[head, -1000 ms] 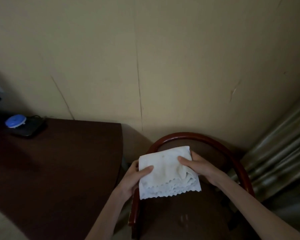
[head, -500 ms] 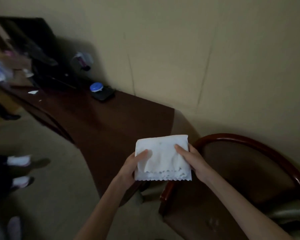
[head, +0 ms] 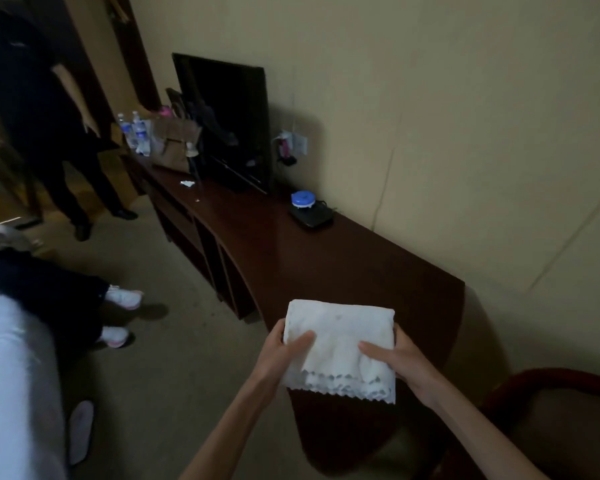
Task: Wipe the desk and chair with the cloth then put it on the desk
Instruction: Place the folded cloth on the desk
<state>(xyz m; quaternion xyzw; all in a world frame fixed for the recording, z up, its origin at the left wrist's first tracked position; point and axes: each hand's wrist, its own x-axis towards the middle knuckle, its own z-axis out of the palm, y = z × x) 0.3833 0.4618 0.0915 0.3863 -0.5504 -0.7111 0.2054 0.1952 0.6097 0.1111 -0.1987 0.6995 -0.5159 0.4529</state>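
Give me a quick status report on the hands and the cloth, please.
Left hand and right hand both grip the folded cloth, one each side. Cloth above near end of desk, not set down. Black box sits farther back.

We hold a folded white cloth [head: 340,351] with a scalloped edge over the near end of the dark wooden desk [head: 326,258], left hand [head: 278,355] and right hand [head: 399,362] pinching its sides. A television [head: 229,119] and a blue-lidded container [head: 302,198] stand farther along; the chair [head: 548,386] sits at right.
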